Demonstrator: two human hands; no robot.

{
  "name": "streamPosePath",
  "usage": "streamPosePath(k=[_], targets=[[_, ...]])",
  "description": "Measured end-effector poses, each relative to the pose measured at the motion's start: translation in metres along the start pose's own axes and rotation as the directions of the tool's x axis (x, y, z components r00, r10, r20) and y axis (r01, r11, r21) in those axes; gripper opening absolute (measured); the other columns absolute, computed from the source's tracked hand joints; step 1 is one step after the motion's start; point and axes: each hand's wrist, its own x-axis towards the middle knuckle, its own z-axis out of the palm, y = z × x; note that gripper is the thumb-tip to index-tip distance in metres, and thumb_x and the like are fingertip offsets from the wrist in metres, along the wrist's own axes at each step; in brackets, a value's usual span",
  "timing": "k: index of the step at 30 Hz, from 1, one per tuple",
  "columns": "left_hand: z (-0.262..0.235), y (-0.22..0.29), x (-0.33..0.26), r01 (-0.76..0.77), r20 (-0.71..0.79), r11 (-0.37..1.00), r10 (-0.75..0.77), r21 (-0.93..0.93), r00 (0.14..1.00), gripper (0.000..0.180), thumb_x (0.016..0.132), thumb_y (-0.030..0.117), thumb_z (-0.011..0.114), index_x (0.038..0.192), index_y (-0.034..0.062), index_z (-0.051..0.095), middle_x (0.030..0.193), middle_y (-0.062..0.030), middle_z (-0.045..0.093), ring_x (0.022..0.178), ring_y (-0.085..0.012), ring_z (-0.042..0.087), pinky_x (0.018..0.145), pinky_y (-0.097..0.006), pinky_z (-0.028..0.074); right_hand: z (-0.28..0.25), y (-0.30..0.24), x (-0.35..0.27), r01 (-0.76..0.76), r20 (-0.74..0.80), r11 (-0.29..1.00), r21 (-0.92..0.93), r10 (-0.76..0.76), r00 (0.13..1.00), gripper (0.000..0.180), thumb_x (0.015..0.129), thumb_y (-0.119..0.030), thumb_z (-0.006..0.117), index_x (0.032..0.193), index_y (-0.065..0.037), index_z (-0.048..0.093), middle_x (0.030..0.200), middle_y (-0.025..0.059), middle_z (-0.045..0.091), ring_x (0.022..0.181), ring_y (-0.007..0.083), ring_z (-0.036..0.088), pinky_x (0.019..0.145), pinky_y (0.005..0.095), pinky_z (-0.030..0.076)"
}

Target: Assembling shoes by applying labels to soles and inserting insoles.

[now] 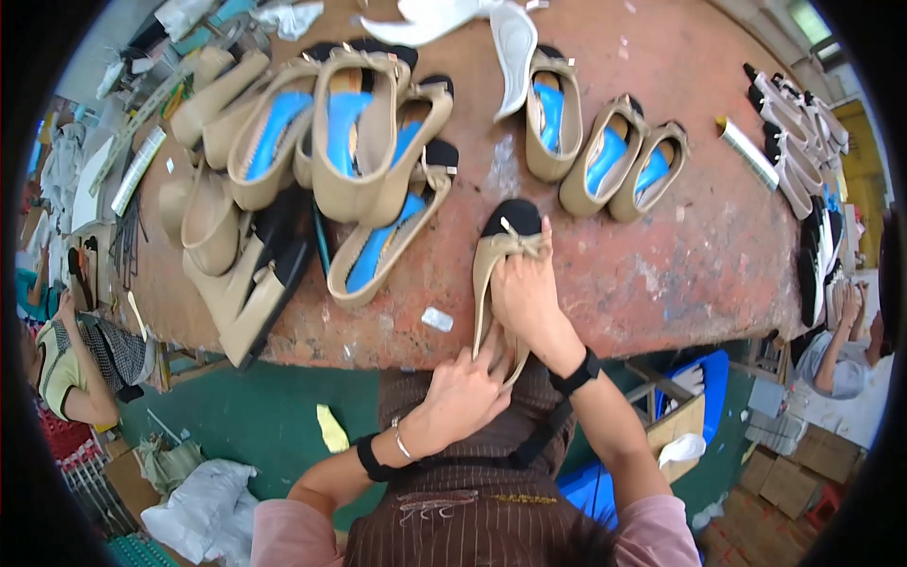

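A beige ballet flat with a black toe and a small bow [487,260] lies at the table's near edge, toe pointing away from me. My right hand [525,300] reaches into its opening, the fingers hidden inside toward the toe. At the heel end, my left hand [463,395] closes its fingers on the shoe's rim. Beyond and to the right stand several like flats, the closest one [573,181] with a blue patch inside. To the left is a pile of similar flats [348,200], some stacked on one another.
White insoles [515,57] lie at the far middle of the worn reddish table [680,274]. More shoes [798,170] line its right side. A small white piece [436,318] lies left of my hands. Other people work at far left [80,369] and far right [836,354].
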Motion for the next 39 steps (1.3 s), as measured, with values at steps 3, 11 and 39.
streamPosePath(k=[3, 11, 39], targets=[[-0.022, -0.023, -0.012, -0.136, -0.046, 0.98, 0.131, -0.145, 0.99, 0.031, 0.082, 0.033, 0.075, 0.096, 0.0049, 0.077, 0.141, -0.0211, 0.055, 0.09, -0.0297, 0.068, 0.071, -0.038, 0.058, -0.026, 0.014, -0.019, 0.171, -0.109, 0.915, 0.365, -0.141, 0.984, 0.034, 0.08, -0.017, 0.061, 0.108, 0.002, 0.068, 0.102, 0.0261, 0.068, 0.112, 0.0381, 0.063, 0.115, 0.0744, 0.011], [-0.206, -0.122, -0.143, -0.392, -0.577, 0.806, 0.078, -0.444, 0.813, 0.059, 0.068, 0.036, 0.09, 0.107, -0.0049, 0.071, 0.12, -0.0208, 0.067, 0.1, -0.0319, 0.063, 0.088, -0.041, 0.048, -0.153, 0.117, 0.094, -0.011, -0.198, 0.919, 0.394, 0.097, 0.975, 0.048, 0.077, 0.005, 0.058, 0.124, -0.006, 0.067, 0.136, 0.0246, 0.057, 0.135, 0.0395, 0.049, 0.115, 0.0437, 0.039], [-0.07, -0.055, 0.181, -0.1, -0.497, 0.99, 0.038, -0.098, 0.867, 0.033, 0.079, 0.028, 0.079, 0.1, 0.0044, 0.072, 0.089, -0.0181, 0.067, 0.085, -0.0366, 0.065, 0.072, -0.045, 0.052, -0.141, 0.108, -0.111, 0.168, 0.158, -0.419, 0.892, 0.639, 0.753, 0.067, 0.104, -0.049, 0.046, 0.139, 0.008, 0.048, 0.116, 0.0125, 0.063, 0.078, 0.0116, 0.053, 0.069, 0.0291, 0.049]])
